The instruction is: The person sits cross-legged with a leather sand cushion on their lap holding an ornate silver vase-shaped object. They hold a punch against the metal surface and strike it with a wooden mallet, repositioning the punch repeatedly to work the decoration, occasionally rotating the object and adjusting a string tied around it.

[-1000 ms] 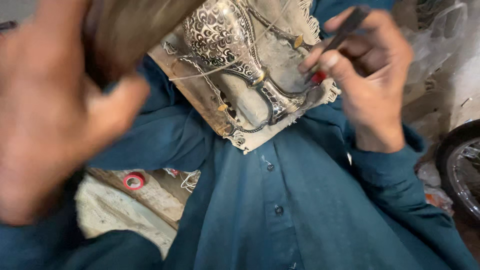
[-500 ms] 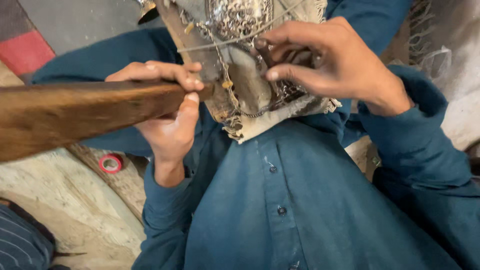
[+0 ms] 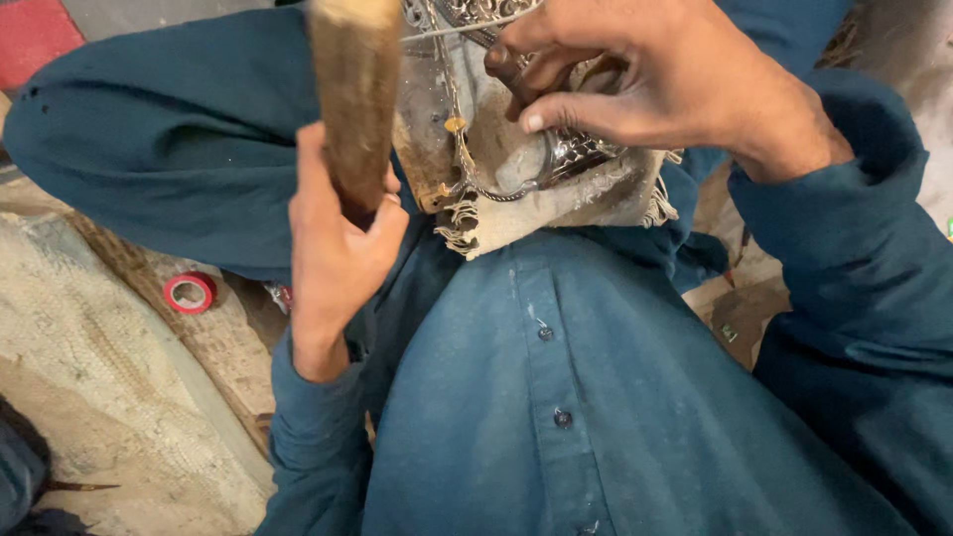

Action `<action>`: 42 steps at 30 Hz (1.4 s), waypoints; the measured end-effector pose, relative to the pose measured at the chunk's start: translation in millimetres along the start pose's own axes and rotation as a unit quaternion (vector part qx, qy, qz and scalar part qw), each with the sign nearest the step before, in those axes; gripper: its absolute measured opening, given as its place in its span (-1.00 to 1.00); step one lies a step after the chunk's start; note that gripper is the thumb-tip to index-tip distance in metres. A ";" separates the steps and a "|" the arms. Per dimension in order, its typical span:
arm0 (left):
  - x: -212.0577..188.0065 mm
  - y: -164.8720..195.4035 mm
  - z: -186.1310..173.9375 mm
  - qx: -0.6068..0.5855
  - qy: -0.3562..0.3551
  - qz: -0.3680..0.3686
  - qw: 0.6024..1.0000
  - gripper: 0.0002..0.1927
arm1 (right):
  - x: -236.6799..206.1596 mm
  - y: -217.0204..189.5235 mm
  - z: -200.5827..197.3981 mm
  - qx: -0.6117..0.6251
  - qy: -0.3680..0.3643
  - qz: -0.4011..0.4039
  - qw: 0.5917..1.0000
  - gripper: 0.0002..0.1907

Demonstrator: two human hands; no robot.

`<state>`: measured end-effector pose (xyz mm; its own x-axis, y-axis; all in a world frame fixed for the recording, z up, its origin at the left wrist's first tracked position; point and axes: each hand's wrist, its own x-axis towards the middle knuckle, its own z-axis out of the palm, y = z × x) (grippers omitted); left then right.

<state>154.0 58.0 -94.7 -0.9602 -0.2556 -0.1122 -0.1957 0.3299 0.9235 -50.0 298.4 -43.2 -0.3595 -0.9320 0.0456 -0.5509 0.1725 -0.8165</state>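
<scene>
Wooden mallet held upright, left hand gripping it closed. Right hand pinches a dark tool against the embossed metal plate.

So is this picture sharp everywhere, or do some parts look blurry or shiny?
Head view: the wooden handle in the left hand looks soft and smeared near its top edge; the right hand and the teal shirt are crisp; the embossed metal piece catches small bright glints; light is soft, with mild shadow under the cloth.
</scene>
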 end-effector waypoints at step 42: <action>14.9 5.8 -13.7 0.162 0.057 0.144 0.975 -0.32 | 17.2 -6.0 -16.6 0.041 -0.054 0.015 0.998 -0.56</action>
<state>141.3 43.7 -86.0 -0.9597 -0.2042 0.1933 0.0079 0.6674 0.7446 -65.4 286.6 -28.0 -0.2892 -0.9565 -0.0387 -0.4764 0.1789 -0.8608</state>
